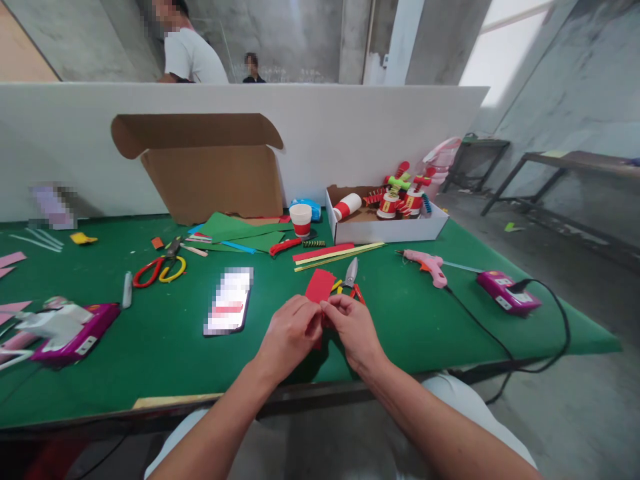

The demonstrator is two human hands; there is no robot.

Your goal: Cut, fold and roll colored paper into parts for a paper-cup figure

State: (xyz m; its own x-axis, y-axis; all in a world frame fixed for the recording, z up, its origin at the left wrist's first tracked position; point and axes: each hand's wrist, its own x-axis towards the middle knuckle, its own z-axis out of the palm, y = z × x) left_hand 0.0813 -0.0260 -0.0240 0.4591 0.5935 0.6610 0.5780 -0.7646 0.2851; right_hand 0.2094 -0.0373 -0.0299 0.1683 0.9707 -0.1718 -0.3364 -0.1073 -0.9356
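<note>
Both of my hands meet over the near middle of the green table (425, 320). My left hand (293, 333) and my right hand (353, 327) are closed in pinches on a piece of red paper (320, 285), which sticks up between the fingertips. Just behind the paper lie red-and-yellow-handled scissors (351, 280) with the blades pointing away. A phone (229, 301) lies flat to the left of my left hand.
A pink glue gun (425, 263) with a black cord lies right. A white box (387, 223) of paper-cup crafts, an open cardboard box (210, 167), a red-and-white paper cup (301, 220), coloured paper sheets and scissors (160, 268) sit behind. Two people stand beyond the white partition.
</note>
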